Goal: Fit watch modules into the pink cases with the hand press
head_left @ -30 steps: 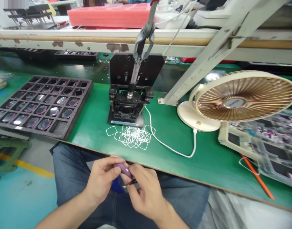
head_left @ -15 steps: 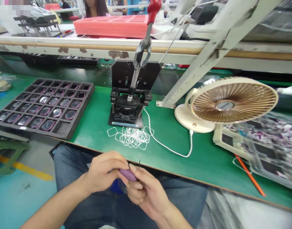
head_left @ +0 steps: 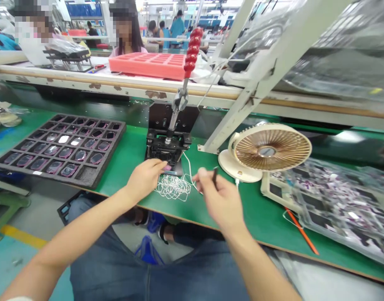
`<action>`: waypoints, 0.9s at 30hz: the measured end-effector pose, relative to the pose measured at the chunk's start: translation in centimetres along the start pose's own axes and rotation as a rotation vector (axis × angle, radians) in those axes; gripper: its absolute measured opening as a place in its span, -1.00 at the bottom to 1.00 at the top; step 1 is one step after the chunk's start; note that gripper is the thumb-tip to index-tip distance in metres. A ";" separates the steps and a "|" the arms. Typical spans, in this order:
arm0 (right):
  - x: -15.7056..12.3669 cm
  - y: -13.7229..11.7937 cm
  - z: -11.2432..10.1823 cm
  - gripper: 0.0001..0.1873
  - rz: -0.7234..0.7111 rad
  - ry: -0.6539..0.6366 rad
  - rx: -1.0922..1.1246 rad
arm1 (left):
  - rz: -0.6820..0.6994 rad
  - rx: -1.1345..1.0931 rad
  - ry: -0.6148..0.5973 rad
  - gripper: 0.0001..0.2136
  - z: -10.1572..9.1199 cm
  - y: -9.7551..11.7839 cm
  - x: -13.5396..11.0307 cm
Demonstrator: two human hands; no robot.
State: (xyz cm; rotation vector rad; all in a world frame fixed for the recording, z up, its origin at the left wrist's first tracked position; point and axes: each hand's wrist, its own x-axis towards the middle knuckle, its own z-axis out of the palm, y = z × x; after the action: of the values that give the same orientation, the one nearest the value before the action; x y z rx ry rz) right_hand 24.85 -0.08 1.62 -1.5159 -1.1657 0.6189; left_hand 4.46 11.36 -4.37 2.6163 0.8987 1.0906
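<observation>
My left hand (head_left: 145,177) is closed on a small purple part (head_left: 167,167) and holds it at the base of the black hand press (head_left: 167,142). My right hand (head_left: 217,196) hovers just right of it, fingers pinched round a thin dark tool (head_left: 215,175). Between the two hands a heap of thin white wire frames (head_left: 173,186) lies on the green bench (head_left: 129,163). The press lever with its red knobbed handle (head_left: 193,46) points up and to the right.
A black foam tray (head_left: 88,175) with several purple parts sits at the left. A cream desk fan (head_left: 267,151) with a white cable stands right of the press. Clear plastic trays (head_left: 330,200) and an orange stick (head_left: 301,236) lie at the right. People sit beyond the red tray (head_left: 148,65).
Both hands have risen from my lap to the bench. The left carried the purple part to the press base. The right moved apart from it with the tool. The camera tilted up.
</observation>
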 end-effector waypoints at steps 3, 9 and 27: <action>3.6 -3.0 -1.8 -0.43 -0.224 0.195 -0.020 | -0.007 0.071 -0.084 -0.57 1.7 -1.8 2.7; 9.4 -10.5 -2.6 -0.60 -0.623 0.345 -0.078 | 0.046 0.191 -0.223 -0.63 2.5 -2.3 3.5; 18.4 -18.0 3.3 -0.76 -0.864 0.094 -0.437 | -0.032 0.246 -0.144 -0.60 4.3 -2.2 2.0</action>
State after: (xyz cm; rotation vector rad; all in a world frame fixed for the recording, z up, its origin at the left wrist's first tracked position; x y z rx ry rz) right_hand 22.95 16.95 21.08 -1.1856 -1.7825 -0.3052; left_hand 7.47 14.64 -7.13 2.8208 1.0997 0.8163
